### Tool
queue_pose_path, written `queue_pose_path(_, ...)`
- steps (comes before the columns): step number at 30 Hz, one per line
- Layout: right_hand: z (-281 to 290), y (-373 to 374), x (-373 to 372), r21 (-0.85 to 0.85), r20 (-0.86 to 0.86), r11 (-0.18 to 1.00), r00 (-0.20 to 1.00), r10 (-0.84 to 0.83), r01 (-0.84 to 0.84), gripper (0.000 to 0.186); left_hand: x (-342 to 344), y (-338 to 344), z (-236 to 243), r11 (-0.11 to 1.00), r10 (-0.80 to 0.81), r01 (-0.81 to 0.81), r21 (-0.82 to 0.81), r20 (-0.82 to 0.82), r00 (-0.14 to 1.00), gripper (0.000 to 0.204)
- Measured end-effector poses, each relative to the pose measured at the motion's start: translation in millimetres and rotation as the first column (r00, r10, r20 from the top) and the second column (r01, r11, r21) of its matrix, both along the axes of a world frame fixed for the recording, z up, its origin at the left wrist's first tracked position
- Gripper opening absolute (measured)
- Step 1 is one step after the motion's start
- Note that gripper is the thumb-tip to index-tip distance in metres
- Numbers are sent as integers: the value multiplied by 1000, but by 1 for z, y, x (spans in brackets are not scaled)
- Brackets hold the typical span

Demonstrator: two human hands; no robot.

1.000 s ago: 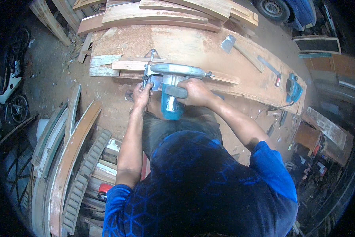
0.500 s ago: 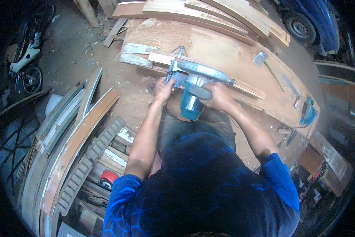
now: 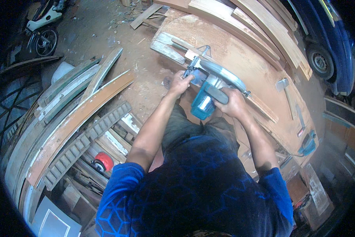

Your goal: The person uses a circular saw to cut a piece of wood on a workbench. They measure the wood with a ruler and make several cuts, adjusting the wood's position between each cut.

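Note:
A teal circular saw [image 3: 204, 103] with a silver blade guard [image 3: 223, 73] rests on a narrow wooden strip [image 3: 266, 110] along the near edge of a sawdust-covered wooden board [image 3: 221, 37]. My right hand [image 3: 232, 103] is wrapped round the saw's dark rear handle. At the saw's front left, my left hand [image 3: 180, 83] is closed on the metal edge of its base plate, fingers partly hidden. The blade is hidden under the guard and base. Weathered pale wood pieces [image 3: 167, 48] lie just beyond my left hand.
Long planks [image 3: 232, 25] are stacked at the far side. A hammer [image 3: 291, 100] and another teal power tool [image 3: 308, 143] lie at the right of the board. Stacked boards [image 3: 82, 132] and a red round object [image 3: 103, 161] are at left. A motorbike [image 3: 45, 37] and blue vehicle [image 3: 339, 47] stand behind.
The whole view has turned, so the board and the planks appear tilted and shifted right. The saw seems slightly closer to the strip's left end. Both hands keep their holds on it.

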State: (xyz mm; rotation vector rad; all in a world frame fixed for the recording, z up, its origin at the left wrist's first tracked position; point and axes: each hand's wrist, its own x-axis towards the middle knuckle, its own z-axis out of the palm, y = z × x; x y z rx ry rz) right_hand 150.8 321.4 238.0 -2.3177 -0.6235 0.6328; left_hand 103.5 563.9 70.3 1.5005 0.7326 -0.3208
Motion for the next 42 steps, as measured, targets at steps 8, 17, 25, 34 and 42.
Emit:
queue_pose_path(8,-2,30,10,7,-88,1000,996,14,-13,32,6,29,2,999,9,-8,45,-22,1000,36)
queue_pose_path(17,-8,57,16,8,-26,998,998,59,-58,33,13,64,3,999,5,-4,33,-15,1000,35)
queue_pose_path(25,-3,81,24,-32,-45,996,996,80,-82,36,23,85,13,1000,-6,7,11,-39,999,29)
queue_pose_path(34,-16,113,30,-2,-14,996,996,91,-91,38,29,115,12,1000,21,-21,-8,-17,1000,27)
queue_pose_path(42,-3,147,40,-13,-98,999,995,37,-38,41,35,146,8,1000,22,-22,11,39,999,29)
